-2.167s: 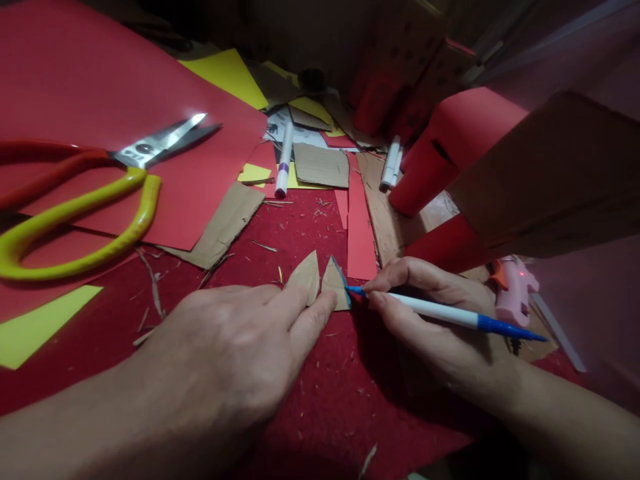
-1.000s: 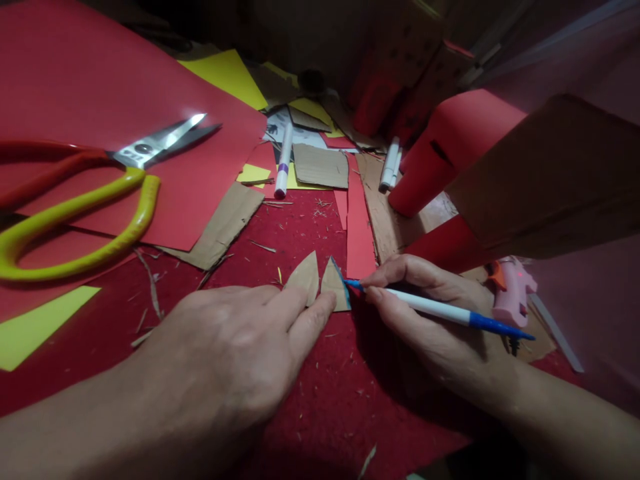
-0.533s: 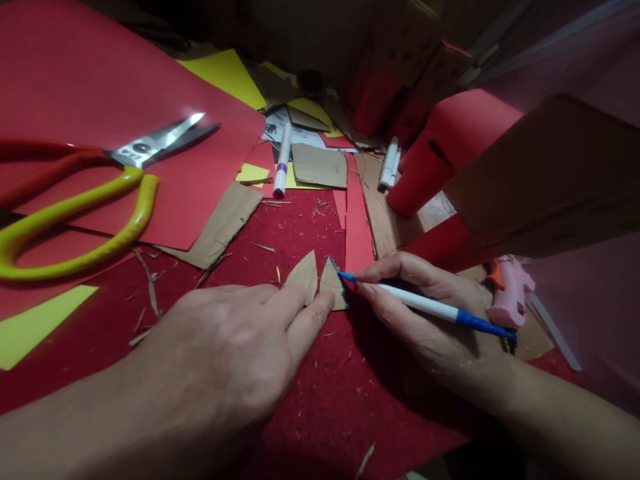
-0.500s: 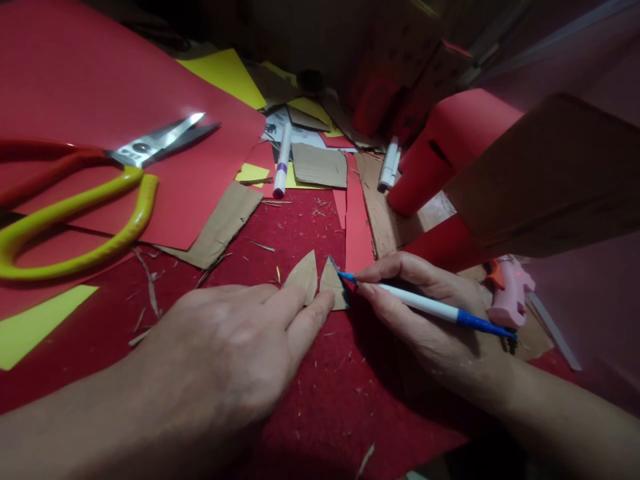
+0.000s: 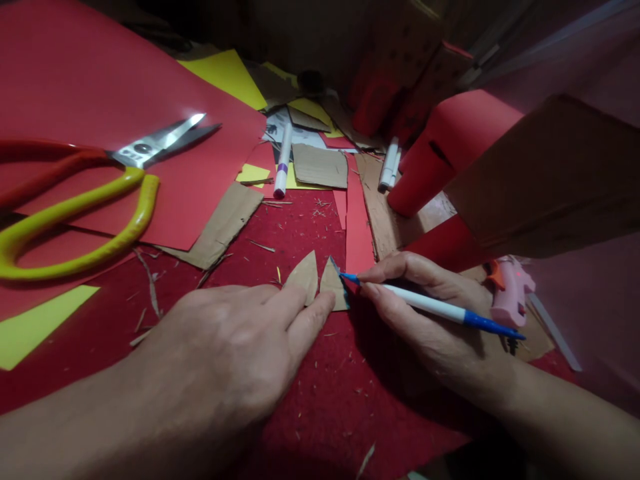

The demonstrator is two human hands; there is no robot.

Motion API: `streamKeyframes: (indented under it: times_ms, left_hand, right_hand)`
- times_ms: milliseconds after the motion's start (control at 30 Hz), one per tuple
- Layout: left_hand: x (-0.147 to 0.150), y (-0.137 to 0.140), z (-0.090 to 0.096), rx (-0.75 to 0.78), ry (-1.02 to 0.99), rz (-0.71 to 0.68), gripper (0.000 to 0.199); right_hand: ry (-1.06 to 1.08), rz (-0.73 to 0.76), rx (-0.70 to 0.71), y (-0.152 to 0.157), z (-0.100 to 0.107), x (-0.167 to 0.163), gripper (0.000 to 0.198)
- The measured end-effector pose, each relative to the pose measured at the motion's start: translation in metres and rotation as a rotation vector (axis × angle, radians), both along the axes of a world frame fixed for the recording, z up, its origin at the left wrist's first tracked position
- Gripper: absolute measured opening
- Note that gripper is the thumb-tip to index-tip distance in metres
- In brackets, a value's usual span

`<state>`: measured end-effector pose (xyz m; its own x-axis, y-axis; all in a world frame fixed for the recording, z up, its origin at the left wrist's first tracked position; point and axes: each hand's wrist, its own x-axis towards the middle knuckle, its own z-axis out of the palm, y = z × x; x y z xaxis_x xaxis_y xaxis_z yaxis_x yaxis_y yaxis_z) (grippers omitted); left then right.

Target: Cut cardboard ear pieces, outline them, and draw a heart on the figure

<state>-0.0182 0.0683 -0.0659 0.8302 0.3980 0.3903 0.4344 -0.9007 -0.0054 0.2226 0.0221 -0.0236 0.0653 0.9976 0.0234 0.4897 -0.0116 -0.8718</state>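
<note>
My left hand [image 5: 240, 347] lies palm down with its fingers stretched out. Its fingertips press on two small cardboard pieces: a leaf-shaped one [image 5: 303, 277] and, just right of it, a pointed one [image 5: 331, 291] with blue along its right edge. In my right hand [image 5: 435, 320], a white felt-tip pen [image 5: 425, 301] with blue ends is pinched between thumb and fingers. The pen's tip meets the right edge of the pointed piece. Both pieces rest on a dark red cloth [image 5: 320, 413].
Scissors [image 5: 143, 150] with red and yellow handles lie on red paper [image 5: 165, 80] at left. A marker [image 5: 283, 160] and cardboard scraps [image 5: 320, 165] are farther back. A pink glue gun [image 5: 510, 293] and red paper tubes [image 5: 420, 173] stand close to my right hand.
The pen's back end has shifted slightly right and down, and its tip has slid a little along the pointed piece's edge. My left hand keeps its place.
</note>
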Motion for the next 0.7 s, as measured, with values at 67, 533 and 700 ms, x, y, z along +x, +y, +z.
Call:
streamKeyframes:
  times_ms: [67, 533, 700]
  left_hand:
    - [0.0003, -0.0001, 0.0011, 0.009, 0.002, 0.0, 0.058]
    - [0.0005, 0.0013, 0.0029, -0.014, 0.007, -0.015, 0.059]
    - [0.0005, 0.0023, 0.0039, -0.019, -0.007, -0.043, 0.057]
  right_hand:
    - [-0.001, -0.009, 0.006, 0.0002, -0.0009, 0.0004, 0.005]
    - [-0.096, 0.026, -0.02, 0.0031, 0.0025, 0.0003, 0.006]
    - [-0.098, 0.013, 0.008, 0.004, 0.0048, -0.0019, 0.01]
